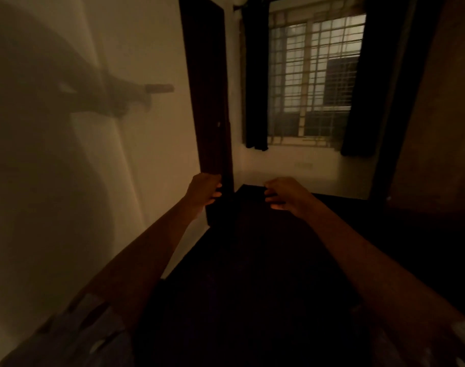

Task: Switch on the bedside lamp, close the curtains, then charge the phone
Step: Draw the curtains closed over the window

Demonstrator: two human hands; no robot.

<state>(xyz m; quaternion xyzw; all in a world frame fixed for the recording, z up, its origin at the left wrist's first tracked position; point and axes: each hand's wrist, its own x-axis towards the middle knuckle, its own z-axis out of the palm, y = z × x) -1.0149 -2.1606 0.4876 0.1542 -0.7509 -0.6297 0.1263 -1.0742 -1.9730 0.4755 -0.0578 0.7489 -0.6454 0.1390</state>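
Observation:
The room is dim, with warm light on the wall to my left. Ahead is a barred window [313, 75] with dark curtains drawn apart: the left curtain [255, 75] hangs at the window's left edge, the right curtain [358, 83] at its right edge. My left hand [203, 192] and my right hand [284, 193] are stretched out in front of me at mid-frame, fingers curled loosely, with nothing in them. Both are well short of the curtains. No lamp or phone is in view.
A dark wooden door [207, 96] stands open left of the window. The dark floor [252, 260] runs ahead toward the window wall. A cream wall [80, 154] with my shadow is on the left. A dark surface [443, 115] rises on the right.

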